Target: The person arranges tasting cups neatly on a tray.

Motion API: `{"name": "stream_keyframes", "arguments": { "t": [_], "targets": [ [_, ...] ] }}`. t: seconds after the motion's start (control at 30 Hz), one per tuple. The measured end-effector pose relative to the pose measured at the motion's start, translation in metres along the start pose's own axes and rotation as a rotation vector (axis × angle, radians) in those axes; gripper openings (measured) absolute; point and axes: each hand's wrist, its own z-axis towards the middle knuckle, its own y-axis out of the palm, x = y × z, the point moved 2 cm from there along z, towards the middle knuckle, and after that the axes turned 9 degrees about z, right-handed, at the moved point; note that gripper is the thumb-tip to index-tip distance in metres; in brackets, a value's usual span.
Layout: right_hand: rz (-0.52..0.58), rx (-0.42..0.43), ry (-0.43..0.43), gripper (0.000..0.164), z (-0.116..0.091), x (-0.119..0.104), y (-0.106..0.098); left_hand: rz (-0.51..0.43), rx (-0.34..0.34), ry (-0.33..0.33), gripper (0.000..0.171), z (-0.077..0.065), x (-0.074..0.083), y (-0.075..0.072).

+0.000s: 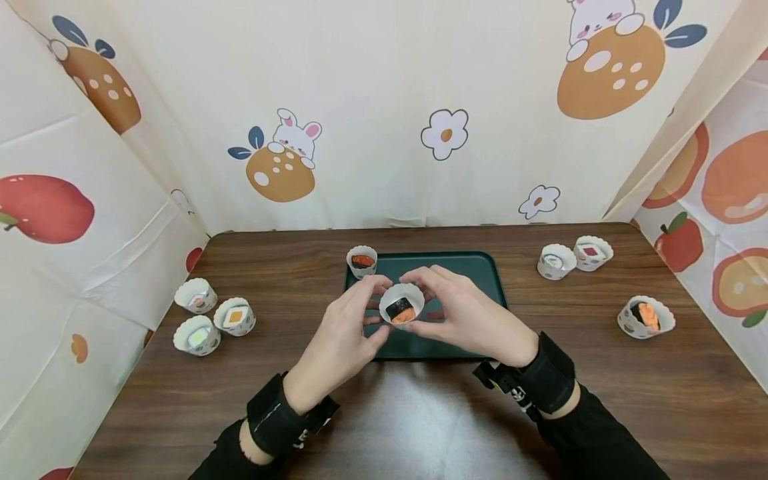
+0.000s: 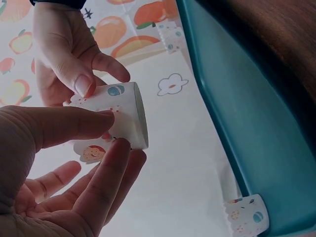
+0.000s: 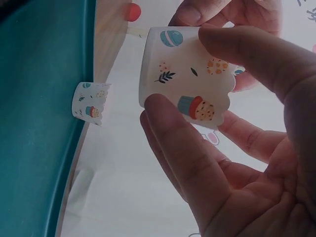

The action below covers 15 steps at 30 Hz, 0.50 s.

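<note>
Between both hands, above the green tray [image 1: 474,267], is a white paper baking cup [image 1: 403,293] with a scalloped rim. Inside it sits an orange-topped sushi piece [image 1: 403,312] with a black band. My left hand [image 1: 336,340] pinches the cup's left side between thumb and fingers. From the other side, my right hand [image 1: 474,313] grips it the same way. In the right wrist view the cup [image 3: 187,79] shows printed cupcakes and leaves on its wall. Another baking cup [image 1: 363,272], holding a red-orange topped piece, stands at the tray's far left corner.
On the left of the brown table [image 1: 288,267] stand three filled cups, one [image 1: 235,317] with a yellow piece. Two cups, including one [image 1: 556,261], are together at the back right; another cup [image 1: 646,317] with an orange piece is nearer. A printed curtain [image 1: 372,80] hangs behind.
</note>
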Motion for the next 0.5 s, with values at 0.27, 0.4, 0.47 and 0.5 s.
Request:
{"name": "stream_keyframes", "arguments": {
  "t": [0.27,0.4,0.47,0.5],
  "targets": [
    [-0.006,-0.019,0.008,0.056,0.0005,0.0029,0.0022,-0.007,-0.003,-0.033,0.051,0.0003,0.0016,0.0027],
    [-0.014,-0.022,0.007,0.054,0.0007,0.0038,0.0025,-0.025,0.005,-0.062,0.047,0.0006,0.0009,0.0034],
    [-0.015,-0.024,0.01,0.053,0.0007,0.0043,0.0024,-0.038,0.008,-0.07,0.044,0.001,0.0001,0.0037],
    [-0.012,-0.025,0.011,0.053,0.0006,0.0046,0.0023,-0.047,0.008,-0.072,0.043,0.001,-0.0005,0.0039]
  ]
}}
